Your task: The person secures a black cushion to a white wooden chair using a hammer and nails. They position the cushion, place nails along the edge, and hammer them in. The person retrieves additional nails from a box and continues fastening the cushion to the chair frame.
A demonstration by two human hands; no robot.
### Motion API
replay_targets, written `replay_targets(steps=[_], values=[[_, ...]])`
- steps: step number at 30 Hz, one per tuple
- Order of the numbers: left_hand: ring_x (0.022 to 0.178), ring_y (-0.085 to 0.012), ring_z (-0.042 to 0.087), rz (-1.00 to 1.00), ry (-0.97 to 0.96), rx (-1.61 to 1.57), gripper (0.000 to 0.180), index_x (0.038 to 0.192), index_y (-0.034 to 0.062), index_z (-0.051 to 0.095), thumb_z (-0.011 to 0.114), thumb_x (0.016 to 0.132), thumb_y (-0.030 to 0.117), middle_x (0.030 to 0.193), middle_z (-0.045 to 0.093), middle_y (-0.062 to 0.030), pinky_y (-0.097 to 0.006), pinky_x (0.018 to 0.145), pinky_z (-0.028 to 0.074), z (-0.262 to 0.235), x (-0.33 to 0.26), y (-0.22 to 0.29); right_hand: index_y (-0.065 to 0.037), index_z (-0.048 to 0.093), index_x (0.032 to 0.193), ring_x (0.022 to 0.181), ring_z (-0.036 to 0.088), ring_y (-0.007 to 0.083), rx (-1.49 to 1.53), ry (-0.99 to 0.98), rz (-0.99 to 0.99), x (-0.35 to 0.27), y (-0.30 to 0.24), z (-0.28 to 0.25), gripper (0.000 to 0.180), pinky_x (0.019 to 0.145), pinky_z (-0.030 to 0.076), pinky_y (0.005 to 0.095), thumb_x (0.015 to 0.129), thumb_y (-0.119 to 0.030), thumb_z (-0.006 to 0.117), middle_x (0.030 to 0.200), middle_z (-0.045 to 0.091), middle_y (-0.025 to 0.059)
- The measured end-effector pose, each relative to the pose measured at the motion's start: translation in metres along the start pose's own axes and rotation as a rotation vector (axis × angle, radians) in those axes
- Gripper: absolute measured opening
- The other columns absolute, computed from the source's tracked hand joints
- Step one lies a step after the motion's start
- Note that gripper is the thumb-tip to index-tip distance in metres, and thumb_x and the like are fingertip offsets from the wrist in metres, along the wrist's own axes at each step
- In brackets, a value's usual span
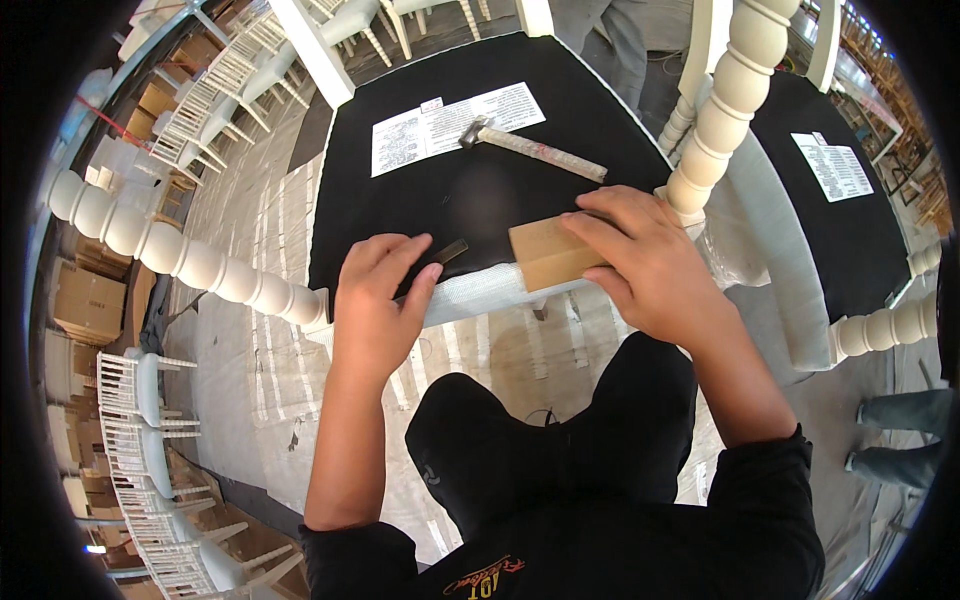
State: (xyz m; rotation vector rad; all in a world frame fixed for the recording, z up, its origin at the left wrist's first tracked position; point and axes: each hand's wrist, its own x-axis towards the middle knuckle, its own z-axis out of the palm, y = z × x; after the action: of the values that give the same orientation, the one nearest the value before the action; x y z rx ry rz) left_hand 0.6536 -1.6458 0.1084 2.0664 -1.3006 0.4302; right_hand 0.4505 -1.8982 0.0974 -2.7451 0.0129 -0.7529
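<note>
In front of me lies an upturned cream chair, its seat underside covered in black fabric point(390, 215) with pale upholstery point(470, 297) along the near edge. My right hand point(650, 255) grips a small brown cardboard box point(550, 255) at that edge, fingers over its top and thumb at its near side. Toward the left corner, my left hand point(385, 290) rests with thumb and fingers apart. A short, dark metallic strip point(453, 250) sits just beyond its fingertips; whether they touch is unclear. Farther back, a hammer point(545, 154) lies across the fabric, partly over a white printed sheet point(400, 145).
Turned chair legs stick out at left point(170, 255) and upper right point(728, 100). Another upturned chair point(800, 230) stands close on the right. Rows of chairs point(140, 420) and cardboard boxes point(90, 300) line the left. Other people's legs point(905, 435) show at right and at the far side.
</note>
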Motion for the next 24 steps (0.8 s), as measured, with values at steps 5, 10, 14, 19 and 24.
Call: replay_targets(steps=[5, 10, 14, 19, 24], values=[[0.095, -0.0309, 0.068, -0.017, -0.147, -0.062, 0.021, 0.108, 0.0012, 0.083, 0.087, 0.088, 0.005, 0.102, 0.073, -0.0096, -0.043, 0.084, 0.056, -0.002, 0.004, 0.007, -0.013, 0.072, 0.140, 0.136, 0.060, 0.0384, -0.023, 0.016, 0.023, -0.003, 0.000, -0.001, 0.058, 0.118, 0.046, 0.0530, 0.084, -0.009, 0.087, 0.141, 0.065, 0.0115], [0.094, -0.0307, 0.068, 0.049, -0.137, -0.108, 0.024, 0.109, 0.0042, 0.083, 0.088, 0.086, 0.004, 0.101, 0.072, -0.0085, -0.043, 0.084, 0.056, 0.002, 0.006, 0.009, -0.013, 0.072, 0.140, 0.136, 0.060, 0.0382, -0.021, 0.028, -0.009, -0.003, 0.006, -0.001, 0.058, 0.118, 0.046, 0.0531, 0.084, -0.010, 0.087, 0.140, 0.066, 0.0111], [0.096, -0.0297, 0.069, 0.050, -0.104, -0.110, 0.027, 0.109, 0.0045, 0.083, 0.087, 0.083, -0.001, 0.101, 0.073, -0.0103, -0.040, 0.084, 0.056, 0.009, 0.004, 0.012, -0.013, 0.074, 0.140, 0.134, 0.061, 0.0385, -0.017, 0.044, -0.014, -0.004, 0.007, -0.001, 0.058, 0.114, 0.048, 0.0512, 0.084, -0.017, 0.089, 0.139, 0.067, 0.0114], [0.092, -0.0276, 0.066, 0.094, -0.049, -0.135, 0.025, 0.106, 0.0075, 0.083, 0.089, 0.082, 0.004, 0.099, 0.071, -0.0061, -0.040, 0.083, 0.053, 0.025, 0.000, 0.012, -0.011, 0.077, 0.136, 0.132, 0.063, 0.0382, -0.030, 0.084, -0.007, -0.003, 0.006, 0.006, 0.058, 0.111, 0.048, 0.0508, 0.082, -0.024, 0.090, 0.137, 0.069, 0.0108], [0.090, -0.0260, 0.065, 0.098, -0.037, -0.140, 0.026, 0.104, 0.0085, 0.083, 0.090, 0.080, 0.004, 0.098, 0.070, -0.0053, -0.039, 0.080, 0.051, 0.031, -0.001, 0.014, -0.012, 0.078, 0.135, 0.131, 0.064, 0.0383, -0.062, 0.086, 0.000, -0.006, 0.007, 0.008, 0.058, 0.111, 0.048, 0.0517, 0.081, -0.026, 0.091, 0.137, 0.070, 0.0106]])
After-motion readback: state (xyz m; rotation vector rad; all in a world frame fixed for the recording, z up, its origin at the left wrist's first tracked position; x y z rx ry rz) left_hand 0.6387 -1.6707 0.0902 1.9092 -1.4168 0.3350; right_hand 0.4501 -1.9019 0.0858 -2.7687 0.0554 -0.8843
